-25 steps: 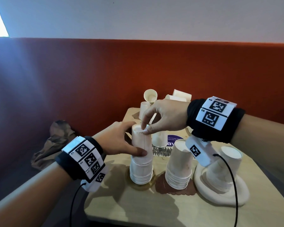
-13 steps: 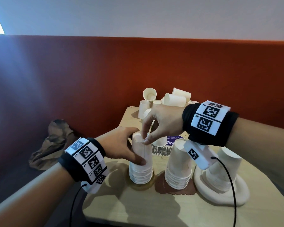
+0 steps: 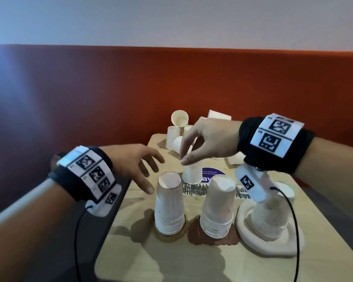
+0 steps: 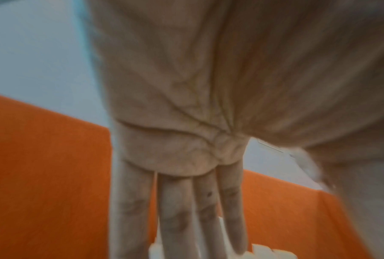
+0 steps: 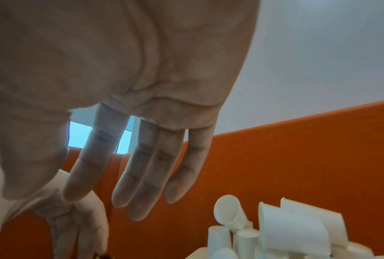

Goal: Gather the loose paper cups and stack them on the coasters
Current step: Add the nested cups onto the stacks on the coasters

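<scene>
Three stacks of upside-down white paper cups stand on coasters. The left stack [image 3: 169, 204] is on a round yellowish coaster [image 3: 160, 237], the middle stack [image 3: 217, 208] on a brown coaster [image 3: 194, 235], and the right stack [image 3: 271, 214] on a white coaster [image 3: 273, 249]. My left hand [image 3: 154, 176] hovers open with fingers spread, just left of the left stack's top. My right hand [image 3: 183, 158] hangs empty above a single upturned cup [image 3: 192, 175] behind the stacks. Its fingers [image 5: 140, 184] are straight in the right wrist view. Loose cups [image 3: 179, 119] [image 5: 290, 229] lie at the table's far end.
The small wooden table [image 3: 171, 261] has a purple sticker [image 3: 210, 173] in its middle. An orange padded wall [image 3: 192, 82] rises right behind it. The left table edge drops off beside my left wrist. Black cables hang from both wrist cameras.
Both hands have let go of the left stack's top cup. The left hand drew back to the left and opened. The right hand lifted and moved back towards the loose cups.
</scene>
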`<action>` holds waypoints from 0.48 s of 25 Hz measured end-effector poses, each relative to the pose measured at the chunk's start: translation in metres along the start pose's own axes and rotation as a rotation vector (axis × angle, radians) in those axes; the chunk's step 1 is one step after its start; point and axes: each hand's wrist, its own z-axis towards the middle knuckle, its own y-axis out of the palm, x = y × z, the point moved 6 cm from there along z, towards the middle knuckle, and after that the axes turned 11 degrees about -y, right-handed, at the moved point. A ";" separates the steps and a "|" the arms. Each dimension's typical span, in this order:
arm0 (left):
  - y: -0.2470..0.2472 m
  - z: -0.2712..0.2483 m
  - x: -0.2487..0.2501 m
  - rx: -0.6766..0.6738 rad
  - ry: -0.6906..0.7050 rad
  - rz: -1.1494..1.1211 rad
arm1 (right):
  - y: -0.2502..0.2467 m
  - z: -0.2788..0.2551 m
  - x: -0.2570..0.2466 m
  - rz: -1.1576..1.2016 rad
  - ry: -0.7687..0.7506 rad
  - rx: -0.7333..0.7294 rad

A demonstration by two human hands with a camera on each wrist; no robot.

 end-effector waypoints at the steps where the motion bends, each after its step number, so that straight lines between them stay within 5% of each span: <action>1: -0.016 -0.001 0.001 0.044 -0.027 0.052 | -0.011 -0.004 0.002 -0.017 0.011 0.018; 7: -0.077 0.012 0.042 0.311 -0.037 0.152 | -0.060 -0.029 0.031 -0.125 0.139 0.102; 12: -0.051 0.063 0.063 0.243 0.020 0.148 | -0.063 -0.046 0.093 -0.164 0.325 0.114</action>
